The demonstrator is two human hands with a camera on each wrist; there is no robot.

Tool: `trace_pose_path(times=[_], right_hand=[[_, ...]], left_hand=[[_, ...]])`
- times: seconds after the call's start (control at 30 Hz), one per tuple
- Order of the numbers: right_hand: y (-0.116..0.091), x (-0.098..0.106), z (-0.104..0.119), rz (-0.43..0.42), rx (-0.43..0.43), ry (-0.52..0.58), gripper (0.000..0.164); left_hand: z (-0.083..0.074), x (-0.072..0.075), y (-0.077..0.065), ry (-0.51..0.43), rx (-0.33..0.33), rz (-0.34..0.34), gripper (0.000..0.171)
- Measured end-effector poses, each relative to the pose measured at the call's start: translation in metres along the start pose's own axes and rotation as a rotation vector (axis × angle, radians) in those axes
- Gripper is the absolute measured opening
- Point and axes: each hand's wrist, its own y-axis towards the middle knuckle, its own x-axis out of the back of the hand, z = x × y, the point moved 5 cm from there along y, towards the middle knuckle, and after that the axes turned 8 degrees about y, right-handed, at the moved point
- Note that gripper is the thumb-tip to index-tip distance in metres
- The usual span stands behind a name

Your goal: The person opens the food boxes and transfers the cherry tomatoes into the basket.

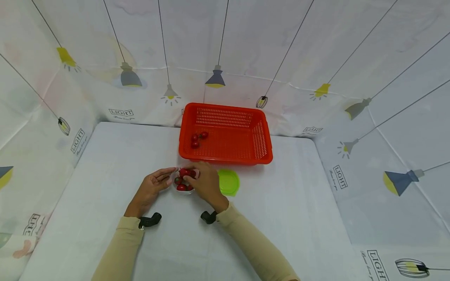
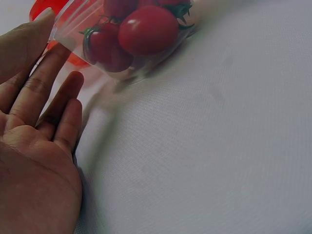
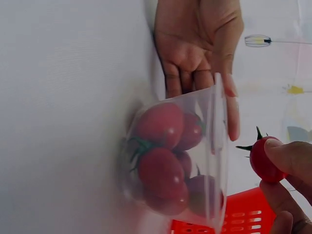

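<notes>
Lamp-printed sheeting surrounds a white-covered table; in the upper middle of the head view stands a red basket with three tomatoes in its left part. Just left of centre, a clear container holds more tomatoes, with a green lid lying flat to its right. At the container's left side, the left hand touches the rim, its fingers extended and slightly apart. Above the rim, the right hand pinches one tomato between thumb and fingertip, stem visible. To do this well, I'd keep that pinch light enough not to bruise the skin, carry the fruit clear of the rim, and let the left fingers steady the thin wall without squeezing it.
</notes>
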Motion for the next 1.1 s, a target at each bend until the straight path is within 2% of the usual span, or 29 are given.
trace_pose_path(times=[0.37, 0.67, 1.1], right_hand=[[0.002, 0.017, 0.011, 0.000, 0.006, 0.114, 0.031], [0.007, 0.030, 0.019, -0.023, 0.034, 0.182, 0.031], [0.023, 0.052, 0.025, -0.035, 0.024, 0.237, 0.030]], left_hand=[[0.004, 0.001, 0.001, 0.011, -0.001, -0.020, 0.053], [0.006, 0.001, 0.003, -0.005, -0.031, 0.000, 0.053], [0.003, 0.000, 0.001, -0.002, -0.024, 0.007, 0.052]])
